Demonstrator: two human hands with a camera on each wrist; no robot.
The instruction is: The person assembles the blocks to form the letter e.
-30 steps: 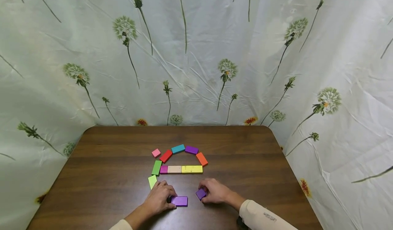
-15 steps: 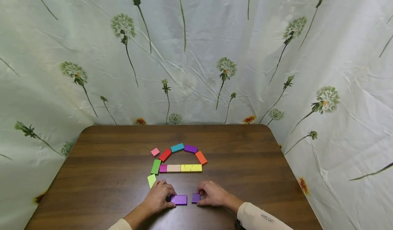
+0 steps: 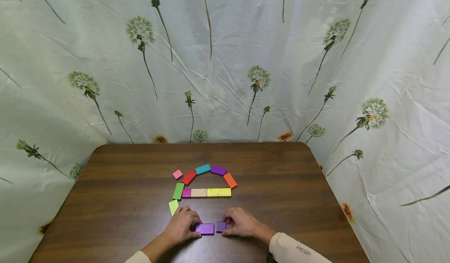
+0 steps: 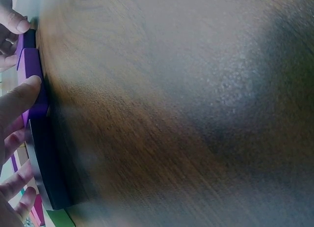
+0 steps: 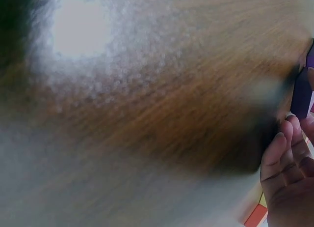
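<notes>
In the head view my left hand (image 3: pixel 181 224) pinches a long light-purple block (image 3: pixel 206 229) lying flat near the front of the table. A black block (image 4: pixel 48 163) stands end to end with it, mostly covered by that hand in the head view. Opposite, my right hand (image 3: pixel 242 223) pinches a smaller purple block (image 3: pixel 221 226) between thumb and fingers. A narrow strip of table separates the two purple blocks in the head view. By the left fingertips lies a lime block (image 3: pixel 174 206), partly covered by the hand.
Behind the hands, green (image 3: pixel 178 191), red (image 3: pixel 189 177), teal (image 3: pixel 202 169), purple (image 3: pixel 218 170) and orange (image 3: pixel 230 180) blocks form an arch. Below it runs a row of magenta (image 3: pixel 186 193), beige (image 3: pixel 199 192) and yellow (image 3: pixel 219 192) blocks. A pink block (image 3: pixel 177 174) lies outside the arch.
My right hand has turned the small purple block from a slant to square and slid it left, closer to the long purple one. The left hand stays in place.
</notes>
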